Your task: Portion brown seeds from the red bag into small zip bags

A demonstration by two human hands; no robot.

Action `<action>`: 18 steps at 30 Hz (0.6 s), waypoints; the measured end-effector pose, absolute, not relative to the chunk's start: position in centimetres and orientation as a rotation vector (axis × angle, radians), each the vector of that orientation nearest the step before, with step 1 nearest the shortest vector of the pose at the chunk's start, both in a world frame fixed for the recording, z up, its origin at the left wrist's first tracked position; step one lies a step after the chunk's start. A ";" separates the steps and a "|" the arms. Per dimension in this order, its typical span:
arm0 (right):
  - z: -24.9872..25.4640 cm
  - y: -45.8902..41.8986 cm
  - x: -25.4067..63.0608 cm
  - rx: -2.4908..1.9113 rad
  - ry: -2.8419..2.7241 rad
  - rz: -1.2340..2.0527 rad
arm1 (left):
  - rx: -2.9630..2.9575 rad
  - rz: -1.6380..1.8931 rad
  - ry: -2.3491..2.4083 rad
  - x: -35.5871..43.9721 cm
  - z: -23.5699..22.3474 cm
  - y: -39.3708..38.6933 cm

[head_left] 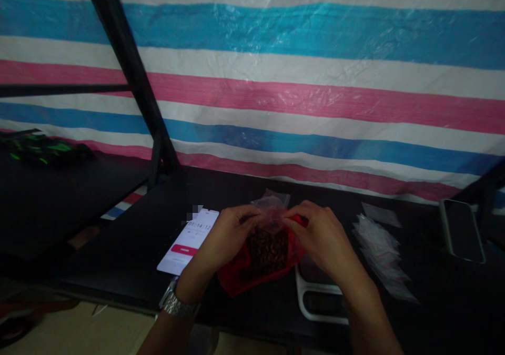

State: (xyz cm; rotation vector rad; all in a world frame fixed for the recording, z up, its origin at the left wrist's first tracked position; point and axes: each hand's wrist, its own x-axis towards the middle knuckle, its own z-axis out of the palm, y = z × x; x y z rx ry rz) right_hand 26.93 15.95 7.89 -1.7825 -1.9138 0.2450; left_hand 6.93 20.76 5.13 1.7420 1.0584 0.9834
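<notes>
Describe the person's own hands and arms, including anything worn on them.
The left hand is ungloved, with a silver-coloured metal-link watch at the wrist. The right hand is ungloved too, with no watch showing. No sleeves are visible.

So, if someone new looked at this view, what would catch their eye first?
Probably the striped plastic sheet, its blue, pink and white bands filling the background. Next, the lit phone on the dark table, left of the left hand. Then the red bag of brown bits, below the clear bag pinched between both hands.
</notes>
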 end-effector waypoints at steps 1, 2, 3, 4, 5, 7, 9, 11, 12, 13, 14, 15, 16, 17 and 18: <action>7.9 16.0 27.0 -1.779 -1.910 0.247 | 1.743 0.988 1.059 6.9 5.1 20.8; 7.8 16.0 27.2 -1.769 -1.900 0.249 | 1.739 1.004 1.068 6.7 5.1 20.9; 7.7 16.1 27.4 -1.753 -1.886 0.256 | 1.727 1.027 1.084 6.6 5.1 21.0; 7.7 16.1 27.7 -1.731 -1.873 0.272 | 1.710 1.050 1.100 6.4 5.2 21.2; 7.6 16.0 27.9 -1.700 -1.859 0.286 | 1.688 1.070 1.109 6.2 5.2 21.2; 7.5 15.9 28.2 -1.633 -1.816 0.249 | 1.645 1.076 1.082 6.0 5.4 21.2; 7.6 15.7 28.2 -1.563 -1.756 0.157 | 1.611 1.062 1.025 6.1 5.9 20.7; 8.1 15.4 27.6 -1.468 -1.722 0.139 | 1.603 1.041 0.959 6.6 6.5 20.0; 8.6 15.1 27.2 -1.417 -1.704 0.183 | 1.597 1.033 0.931 6.9 6.8 19.6; 9.1 14.9 26.9 -1.365 -1.672 0.241 | 1.583 1.035 0.906 7.2 7.1 19.2; 9.6 14.7 26.7 -1.322 -1.623 0.293 | 1.565 1.044 0.885 7.5 7.3 18.9; 10.2 14.5 26.9 -1.292 -1.560 0.326 | 1.546 1.061 0.873 7.7 7.5 18.6; 10.7 14.2 27.3 -1.278 -1.494 0.340 | 1.535 1.085 0.870 7.9 7.7 18.4; 11.1 14.0 28.2 -1.280 -1.435 0.339 | 1.536 1.107 0.874 8.0 7.8 18.2; 11.3 13.8 29.5 -1.300 -1.388 0.322 | 1.551 1.126 0.885 8.0 7.9 18.2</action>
